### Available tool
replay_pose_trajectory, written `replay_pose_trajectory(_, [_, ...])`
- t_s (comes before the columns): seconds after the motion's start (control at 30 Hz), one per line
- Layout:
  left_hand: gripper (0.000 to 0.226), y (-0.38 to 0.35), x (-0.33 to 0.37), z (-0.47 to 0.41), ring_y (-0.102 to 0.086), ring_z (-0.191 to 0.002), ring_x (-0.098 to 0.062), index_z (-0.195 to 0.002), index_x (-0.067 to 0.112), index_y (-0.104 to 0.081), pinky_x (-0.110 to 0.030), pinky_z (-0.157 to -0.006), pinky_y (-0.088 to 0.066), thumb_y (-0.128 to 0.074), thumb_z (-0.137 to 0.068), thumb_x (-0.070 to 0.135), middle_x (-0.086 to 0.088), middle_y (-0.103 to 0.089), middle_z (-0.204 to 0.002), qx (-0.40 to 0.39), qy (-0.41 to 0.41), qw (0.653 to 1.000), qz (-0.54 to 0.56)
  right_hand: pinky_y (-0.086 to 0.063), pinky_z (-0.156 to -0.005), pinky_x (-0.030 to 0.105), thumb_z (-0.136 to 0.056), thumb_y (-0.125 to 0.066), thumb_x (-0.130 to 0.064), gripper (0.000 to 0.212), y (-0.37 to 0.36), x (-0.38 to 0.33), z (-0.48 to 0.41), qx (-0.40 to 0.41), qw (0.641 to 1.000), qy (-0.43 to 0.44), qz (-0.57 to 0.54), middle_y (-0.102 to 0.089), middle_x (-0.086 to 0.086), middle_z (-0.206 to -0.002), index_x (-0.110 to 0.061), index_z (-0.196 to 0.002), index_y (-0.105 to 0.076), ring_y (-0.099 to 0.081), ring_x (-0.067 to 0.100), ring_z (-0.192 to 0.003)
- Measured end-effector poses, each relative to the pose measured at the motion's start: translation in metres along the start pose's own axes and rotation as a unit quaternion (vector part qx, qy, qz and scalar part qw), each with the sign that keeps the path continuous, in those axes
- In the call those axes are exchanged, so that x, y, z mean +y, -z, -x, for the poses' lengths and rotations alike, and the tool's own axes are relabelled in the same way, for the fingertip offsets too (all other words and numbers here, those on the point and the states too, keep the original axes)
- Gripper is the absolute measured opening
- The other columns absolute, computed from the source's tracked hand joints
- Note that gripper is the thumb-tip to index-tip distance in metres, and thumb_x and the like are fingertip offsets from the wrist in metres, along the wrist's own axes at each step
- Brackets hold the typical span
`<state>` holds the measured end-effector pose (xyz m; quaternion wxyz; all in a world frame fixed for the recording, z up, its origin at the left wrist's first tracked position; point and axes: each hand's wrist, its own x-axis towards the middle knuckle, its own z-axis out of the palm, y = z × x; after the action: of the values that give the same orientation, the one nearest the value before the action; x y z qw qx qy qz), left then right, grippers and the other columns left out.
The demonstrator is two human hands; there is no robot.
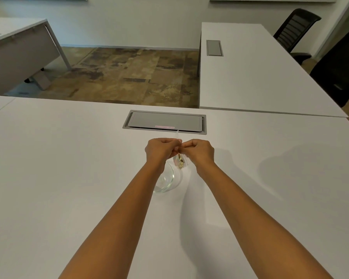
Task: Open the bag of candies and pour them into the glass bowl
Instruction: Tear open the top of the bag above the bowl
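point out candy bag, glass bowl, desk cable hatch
candy bag (179, 160): head view, candy-filled part hanging between the hands.
glass bowl (165, 183): head view, clear wall below the left wrist.
cable hatch (164, 121): head view, middle of grey lid.

White table, foreground. At centre, left hand and right hand, knuckles together, both pinching top of clear bag of candies; bag hanging between wrists, candies bunched low. At 6 o'clock of bag, glass bowl, partly hidden by left forearm. At 12 o'clock of hands, grey cable hatch set in tabletop. At 2 o'clock, second white table; beyond it, black chair.
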<state>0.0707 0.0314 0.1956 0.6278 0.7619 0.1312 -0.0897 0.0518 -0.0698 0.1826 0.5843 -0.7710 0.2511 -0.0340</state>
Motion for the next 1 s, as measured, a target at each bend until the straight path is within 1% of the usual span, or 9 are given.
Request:
replay_pose_trajectory(0.07, [0.029, -0.001, 0.003, 0.0, -0.071, -0.081, -0.023, -0.101, 0.005, -0.071, -0.029, -0.08, -0.058, -0.074, -0.077, 0.021, -0.009, -0.07, -0.091, -0.005, 0.001, 1.0, -0.013, -0.048, -0.064, 0.019, -0.067, -0.081, -0.022, 0.014, 0.002, -0.003, -0.001, -0.019, 1.0, -0.018, -0.002, -0.062, -0.007, -0.068, -0.021, -0.067, -0.067, -0.059, 0.01, -0.067])
replay_pose_trajectory(0.17, [0.016, -0.001, 0.008, 0.0, -0.067, -0.062, -0.014, -0.091, 0.005, -0.073, -0.015, -0.057, -0.054, -0.072, -0.079, 0.015, -0.003, -0.067, -0.074, 0.008, 0.008, 1.0, -0.02, -0.054, -0.079, 0.028, -0.068, -0.08, -0.018, 0.011, 0.006, -0.006, -0.001, -0.065, 0.996, -0.05, -0.034, -0.068, 0.001, -0.079, -0.016, -0.071, -0.069, -0.065, 0.019, -0.08])
replay_pose_trajectory(0.23, [0.005, 0.001, 0.012, 0.0, -0.064, -0.055, -0.01, -0.082, 0.006, -0.072, -0.01, -0.043, -0.049, -0.069, -0.08, 0.009, -0.002, -0.065, -0.067, 0.009, 0.019, 1.0, -0.013, -0.055, -0.077, 0.027, -0.069, -0.079, -0.014, 0.01, 0.009, -0.008, -0.001, -0.091, 0.991, -0.066, -0.074, -0.069, 0.005, -0.082, -0.012, -0.075, -0.072, -0.066, 0.02, -0.082])
replay_pose_trajectory(0.43, [0.013, 0.001, 0.016, -0.005, -0.063, -0.039, -0.007, -0.068, 0.004, -0.068, -0.007, -0.034, -0.044, -0.067, -0.081, 0.007, -0.004, -0.064, -0.062, 0.02, 0.055, 0.998, -0.01, -0.057, -0.071, 0.024, -0.072, -0.076, -0.013, 0.021, 0.013, -0.013, -0.001, -0.111, 0.984, -0.078, -0.111, -0.071, 0.015, -0.092, -0.001, -0.089, -0.071, -0.069, 0.019, -0.074])
replay_pose_trajectory(0.5, [0.006, 0.001, 0.016, -0.006, -0.065, -0.044, -0.008, -0.077, 0.003, -0.072, -0.009, -0.039, -0.048, -0.067, -0.081, 0.006, -0.007, -0.068, -0.069, 0.018, 0.06, 0.998, -0.01, -0.055, -0.056, 0.015, -0.074, -0.074, -0.012, 0.015, 0.011, -0.013, -0.002, -0.102, 0.988, -0.069, -0.095, -0.07, 0.011, -0.087, -0.002, -0.085, -0.071, -0.067, 0.015, -0.066])
replay_pose_trajectory(0.57, [0.012, 0.002, 0.014, -0.007, -0.069, -0.061, -0.016, -0.09, 0.0, -0.073, -0.017, -0.057, -0.057, -0.068, -0.08, 0.001, -0.014, -0.072, -0.085, 0.014, 0.061, 0.998, 0.003, -0.054, -0.052, 0.013, -0.077, -0.071, -0.011, 0.007, 0.009, -0.011, -0.003, -0.085, 0.993, -0.053, -0.056, -0.07, 0.01, -0.087, -0.005, -0.081, -0.07, -0.067, 0.014, -0.066])
replay_pose_trajectory(0.67, [0.02, 0.003, 0.01, -0.006, -0.07, -0.076, -0.025, -0.096, -0.003, -0.072, -0.028, -0.074, -0.059, -0.07, -0.076, -0.004, -0.021, -0.072, -0.098, 0.021, 0.055, 0.998, 0.023, -0.058, -0.078, 0.032, -0.084, -0.062, -0.012, 0.01, 0.002, -0.01, -0.004, -0.04, 0.997, -0.001, 0.071, -0.071, 0.012, -0.096, -0.007, -0.085, -0.07, -0.068, 0.025, -0.086])
replay_pose_trajectory(0.77, [0.023, 0.002, 0.008, -0.006, -0.07, -0.076, -0.024, -0.098, -0.003, -0.071, -0.028, -0.074, -0.058, -0.074, -0.075, 0.001, -0.021, -0.072, -0.1, 0.024, 0.037, 0.999, 0.017, -0.052, -0.081, 0.031, -0.089, -0.057, -0.017, 0.016, -0.007, -0.011, 0.001, -0.013, 0.989, 0.051, 0.136, -0.069, 0.013, -0.101, -0.005, -0.093, -0.067, -0.064, 0.027, -0.091])
replay_pose_trajectory(1.0, [0.025, 0.001, 0.01, -0.011, -0.069, -0.074, -0.02, -0.095, 0.001, -0.073, -0.023, -0.071, -0.055, -0.077, -0.073, 0.013, -0.017, -0.074, -0.098, 0.034, 0.05, 0.998, 0.0, -0.044, -0.075, 0.022, -0.087, -0.061, -0.015, 0.019, -0.016, -0.012, 0.004, 0.018, 0.987, 0.078, 0.138, -0.069, 0.013, -0.105, -0.007, -0.104, -0.064, -0.065, 0.025, -0.093])
